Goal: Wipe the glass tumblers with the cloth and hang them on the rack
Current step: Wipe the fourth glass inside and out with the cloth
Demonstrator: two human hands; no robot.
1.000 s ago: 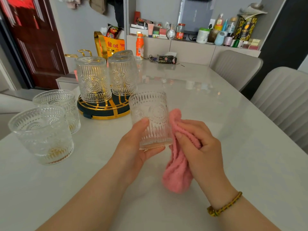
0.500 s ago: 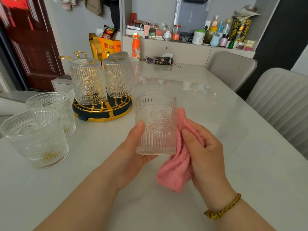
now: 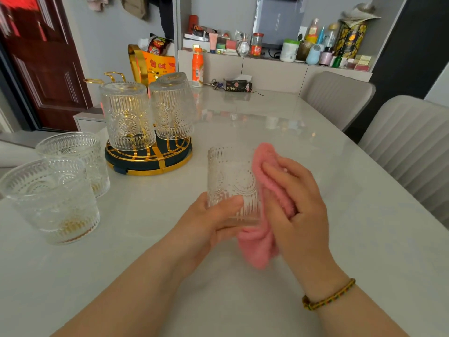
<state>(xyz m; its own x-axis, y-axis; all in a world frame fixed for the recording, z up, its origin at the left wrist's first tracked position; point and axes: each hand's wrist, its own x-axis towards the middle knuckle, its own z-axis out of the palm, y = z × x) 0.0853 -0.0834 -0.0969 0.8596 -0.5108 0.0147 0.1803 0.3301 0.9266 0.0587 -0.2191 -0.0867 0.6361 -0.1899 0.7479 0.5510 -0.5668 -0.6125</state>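
Observation:
My left hand point(image 3: 209, 222) grips an embossed glass tumbler point(image 3: 230, 176) near its base, upright above the table. Against the tumbler's right side lies a pink cloth point(image 3: 264, 176), which my right hand point(image 3: 296, 198) holds there with its fingers over it. The cloth's lower end hangs below the glass. Two tumblers point(image 3: 127, 115) point(image 3: 171, 105) hang upside down on the gold rack point(image 3: 148, 161) at the left rear. Two more tumblers point(image 3: 52, 198) point(image 3: 75, 152) stand upright on the table at the far left.
The pale table point(image 3: 267, 276) stretches ahead. Two grey chairs point(image 3: 337, 96) point(image 3: 410, 139) stand along its right side. An orange bottle point(image 3: 197, 66), keys and a tissue pack point(image 3: 237, 85) lie at the far end. A cluttered shelf runs behind.
The cloth has slid up the tumbler's right side, with my right hand following it upward. My left hand keeps its grip while the glass shifts a little right and lower in view.

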